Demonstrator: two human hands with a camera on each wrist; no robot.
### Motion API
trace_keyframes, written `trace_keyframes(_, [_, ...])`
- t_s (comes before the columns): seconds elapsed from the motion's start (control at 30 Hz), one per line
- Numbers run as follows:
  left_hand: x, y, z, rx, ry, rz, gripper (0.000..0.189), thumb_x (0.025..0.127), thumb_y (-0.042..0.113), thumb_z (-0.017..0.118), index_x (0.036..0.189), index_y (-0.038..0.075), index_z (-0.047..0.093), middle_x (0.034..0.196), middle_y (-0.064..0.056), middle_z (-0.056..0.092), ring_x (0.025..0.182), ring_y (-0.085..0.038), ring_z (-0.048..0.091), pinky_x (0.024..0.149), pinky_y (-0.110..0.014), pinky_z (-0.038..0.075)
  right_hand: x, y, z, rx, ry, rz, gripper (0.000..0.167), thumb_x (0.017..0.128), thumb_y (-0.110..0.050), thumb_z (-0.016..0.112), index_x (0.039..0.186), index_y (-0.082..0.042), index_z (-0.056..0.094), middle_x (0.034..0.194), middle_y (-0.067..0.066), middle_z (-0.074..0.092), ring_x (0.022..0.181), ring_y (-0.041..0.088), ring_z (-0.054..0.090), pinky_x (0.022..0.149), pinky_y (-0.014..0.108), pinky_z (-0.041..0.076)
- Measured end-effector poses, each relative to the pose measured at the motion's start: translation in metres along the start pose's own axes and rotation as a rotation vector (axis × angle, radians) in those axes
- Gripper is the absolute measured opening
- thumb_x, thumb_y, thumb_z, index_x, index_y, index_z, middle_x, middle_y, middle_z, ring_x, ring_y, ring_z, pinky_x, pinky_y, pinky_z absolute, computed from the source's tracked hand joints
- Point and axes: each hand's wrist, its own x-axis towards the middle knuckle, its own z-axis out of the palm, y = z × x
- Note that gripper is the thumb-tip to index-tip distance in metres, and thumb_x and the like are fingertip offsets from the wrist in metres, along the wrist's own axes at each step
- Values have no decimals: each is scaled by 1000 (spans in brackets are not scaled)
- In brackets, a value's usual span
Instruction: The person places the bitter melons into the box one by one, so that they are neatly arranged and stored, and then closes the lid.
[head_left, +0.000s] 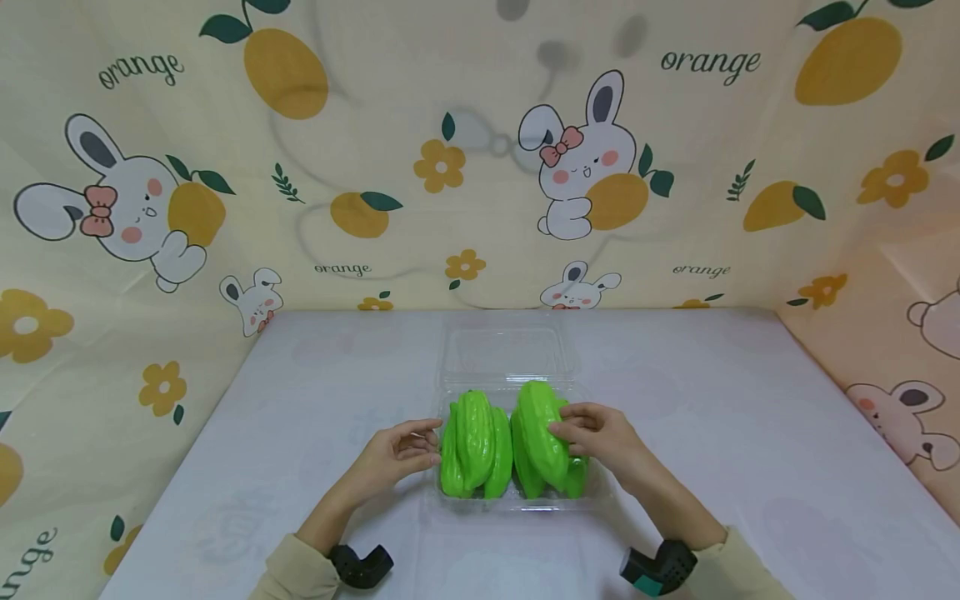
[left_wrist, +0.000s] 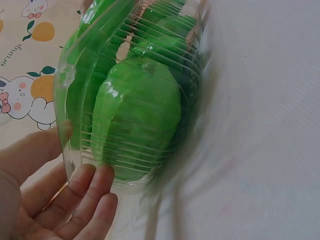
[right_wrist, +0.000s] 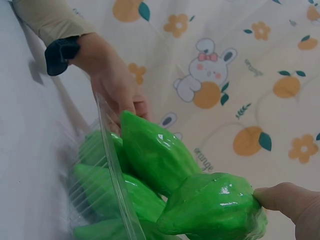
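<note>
My right hand [head_left: 600,433] grips a glossy, ridged green fruit-shaped piece [head_left: 542,433] by its right side, over the right group in a clear plastic clamshell container [head_left: 517,502]. In the right wrist view the thumb [right_wrist: 282,200] presses on one end of the held piece [right_wrist: 215,205]; the other fingers are hidden. At the container's left side, my left hand [head_left: 397,454] holds the plastic edge, its fingertips [left_wrist: 102,177] against the ribbed wall in the left wrist view. Several similar green pieces [head_left: 475,442] lie side by side in the left half.
The container's transparent lid [head_left: 506,354] lies folded back on the far side. A white cloth covers the table [head_left: 315,375]. Behind and beside it hang cream curtains [head_left: 465,83] printed with rabbits and oranges. Black devices [head_left: 363,567] are strapped to both wrists.
</note>
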Motion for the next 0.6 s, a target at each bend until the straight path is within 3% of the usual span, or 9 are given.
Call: trace_keyframes(0.6, [-1,3,0,-5,-3,3,56,89,14,69,135,-9,47,118,-29,58,108,-24,61,90,-12,52,3,-5,16,12,-19,-37,52,88,-26,70,126,7,54,105,15,68,81,11,66,79,30,60])
